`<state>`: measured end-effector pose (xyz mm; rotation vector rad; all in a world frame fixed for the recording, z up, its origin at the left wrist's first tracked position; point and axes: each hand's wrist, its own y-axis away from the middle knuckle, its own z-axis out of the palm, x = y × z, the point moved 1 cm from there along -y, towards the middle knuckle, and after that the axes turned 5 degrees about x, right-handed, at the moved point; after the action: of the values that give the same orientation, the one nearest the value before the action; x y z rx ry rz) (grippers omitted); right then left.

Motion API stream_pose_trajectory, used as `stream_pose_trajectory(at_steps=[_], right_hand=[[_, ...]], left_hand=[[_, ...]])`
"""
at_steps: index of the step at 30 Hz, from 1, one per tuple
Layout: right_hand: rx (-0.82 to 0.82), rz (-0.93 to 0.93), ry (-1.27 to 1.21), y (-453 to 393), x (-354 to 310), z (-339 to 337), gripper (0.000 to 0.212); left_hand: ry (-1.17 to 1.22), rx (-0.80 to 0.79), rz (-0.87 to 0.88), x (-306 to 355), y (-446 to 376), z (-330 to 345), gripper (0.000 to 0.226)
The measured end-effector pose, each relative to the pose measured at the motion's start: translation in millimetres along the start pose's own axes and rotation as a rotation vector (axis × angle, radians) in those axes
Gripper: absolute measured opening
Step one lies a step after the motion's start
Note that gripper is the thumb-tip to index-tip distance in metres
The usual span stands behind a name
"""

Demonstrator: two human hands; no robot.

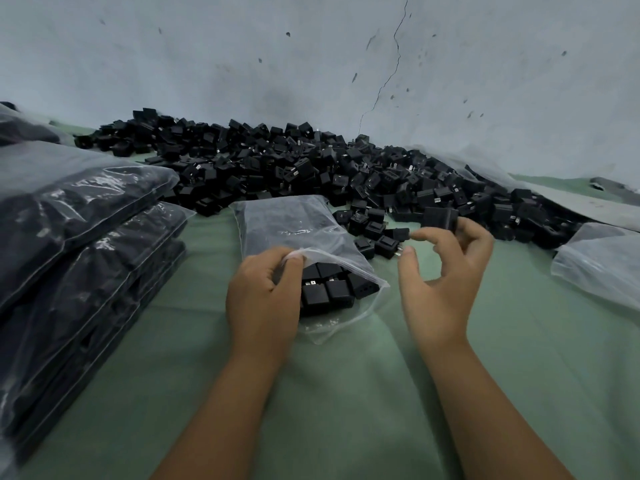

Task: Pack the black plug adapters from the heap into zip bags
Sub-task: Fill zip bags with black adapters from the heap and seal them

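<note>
A long heap of black plug adapters (pixel 311 168) lies across the green cloth along the wall. In front of it a clear zip bag (pixel 294 230) lies partly filled, with rows of adapters showing at its open mouth. My left hand (pixel 263 292) pinches the bag's upper lip and holds the mouth open. My right hand (pixel 443 275) hovers to the right of the bag, fingers curled round a black adapter (pixel 439 218) held at the fingertips. A few loose adapters (pixel 377 237) lie between the bag and the heap.
A stack of filled zip bags (pixel 79 237) stands at the left. Empty clear bags (pixel 602 261) lie at the right edge. The green cloth (pixel 346 393) covers the surface, and a cracked grey wall (pixel 346 64) rises behind the heap.
</note>
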<state>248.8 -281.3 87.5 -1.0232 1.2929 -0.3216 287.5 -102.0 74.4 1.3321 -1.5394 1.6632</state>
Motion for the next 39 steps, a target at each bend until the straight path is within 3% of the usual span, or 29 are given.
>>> stream_pose_trajectory(at_steps=[2, 6, 9, 14, 19, 23, 32, 39], right_hand=[[-0.032, -0.122, -0.044, 15, -18, 5, 0.010], [-0.314, -0.205, -0.161, 47, -49, 14, 0.011], [-0.476, -0.155, -0.152, 58, -57, 18, 0.009], [-0.553, -0.080, -0.034, 53, -53, 21, 0.007], [-0.656, -0.180, 0.113, 53, -53, 29, 0.035], [-0.630, -0.243, 0.215, 53, -50, 25, 0.041], [-0.386, -0.289, 0.257, 46, -54, 12, 0.021], [-0.518, -0.328, 0.285, 51, -54, 15, 0.026]], left_hand=[[-0.015, -0.016, -0.005, 0, -1, 0, 0.025], [0.011, -0.010, 0.003, 1, -1, -1, 0.026], [0.018, 0.010, 0.019, 1, -1, -2, 0.026], [0.047, 0.044, -0.007, 0, -1, 0, 0.021], [0.029, 0.045, 0.017, -3, -1, 0, 0.018], [-0.055, 0.022, 0.089, -1, 1, 0, 0.018], [-0.037, 0.038, 0.049, 0, 1, 0, 0.019], [-0.030, 0.046, 0.063, 1, 1, -1, 0.018]])
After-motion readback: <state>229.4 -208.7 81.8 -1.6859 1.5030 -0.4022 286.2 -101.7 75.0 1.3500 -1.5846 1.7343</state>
